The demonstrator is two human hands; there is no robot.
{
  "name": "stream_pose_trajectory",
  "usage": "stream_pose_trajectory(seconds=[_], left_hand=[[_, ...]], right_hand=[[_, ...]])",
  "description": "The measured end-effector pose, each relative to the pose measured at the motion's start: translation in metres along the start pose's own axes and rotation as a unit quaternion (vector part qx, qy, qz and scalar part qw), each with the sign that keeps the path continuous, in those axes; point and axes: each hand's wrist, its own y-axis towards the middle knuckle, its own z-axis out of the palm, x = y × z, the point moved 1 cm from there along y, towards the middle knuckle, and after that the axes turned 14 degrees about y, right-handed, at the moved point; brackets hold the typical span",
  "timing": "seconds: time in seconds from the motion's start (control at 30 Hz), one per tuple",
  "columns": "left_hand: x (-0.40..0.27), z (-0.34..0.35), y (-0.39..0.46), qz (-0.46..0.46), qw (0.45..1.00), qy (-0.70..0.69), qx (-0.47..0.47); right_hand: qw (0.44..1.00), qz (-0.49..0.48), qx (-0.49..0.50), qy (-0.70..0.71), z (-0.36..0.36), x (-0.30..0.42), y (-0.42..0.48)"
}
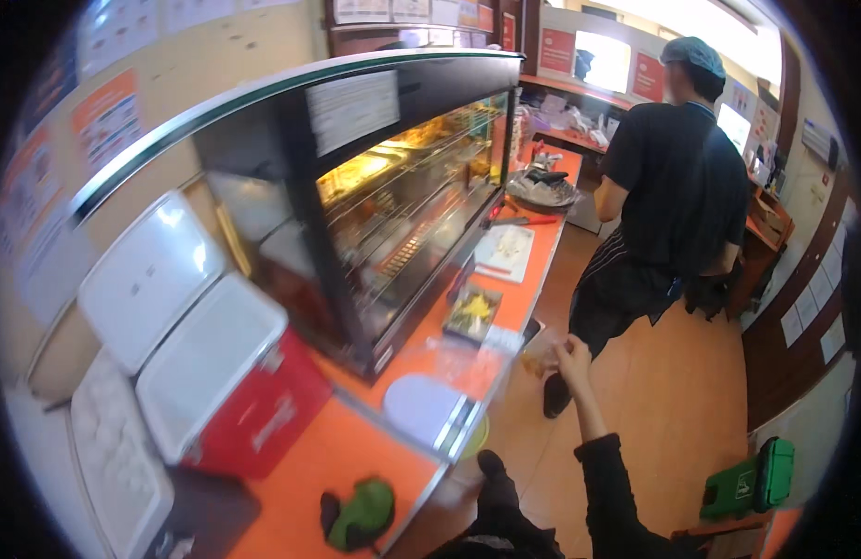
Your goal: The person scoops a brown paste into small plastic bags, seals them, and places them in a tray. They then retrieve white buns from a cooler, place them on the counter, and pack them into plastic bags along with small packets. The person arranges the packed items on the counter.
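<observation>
My right hand (576, 360) is stretched out over the floor beside the counter. Its fingers pinch the top of a small clear plastic bag (537, 358) with something yellowish-brown in it; the contents are too blurred to name. My left hand is out of view. Close to the bag, on the orange counter (374, 426), lies a clear plastic sheet or bag (465, 356). A kitchen scale (420, 412) with a pale round platform stands near the counter's edge. Past the plastic sits a tray with yellow food pieces (474, 307), then a white cutting board (506, 253) with light scraps.
A glass food display cabinet (409, 230) fills the counter's back. Left are a red cool box (263, 412) and a green cloth-like item (364, 513). A co-worker (671, 189) in a hairnet walks ahead. A red-handled knife (521, 221) lies farther along; a green bin (752, 482) stands right.
</observation>
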Motion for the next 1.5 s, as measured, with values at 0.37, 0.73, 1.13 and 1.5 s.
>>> stream_pose_trajectory(seconds=[0.37,0.73,1.13,1.5], left_hand=[[-0.293,0.003,0.154,-0.107,0.991,-0.055,-0.054],[-0.396,0.011,0.171,-0.159,0.979,-0.074,-0.108],[-0.146,0.155,-0.054,-0.304,0.863,-0.389,-0.108],[0.092,0.286,-0.247,-0.250,0.760,-0.581,-0.150]], right_hand=[[0.975,-0.002,-0.222,-0.005,0.058,-0.172,0.560],[0.956,0.224,-0.184,-0.045,0.072,-0.260,0.732],[0.945,0.093,0.050,0.309,0.137,-0.098,0.330],[0.664,-0.100,0.660,0.337,0.241,0.191,-0.186]])
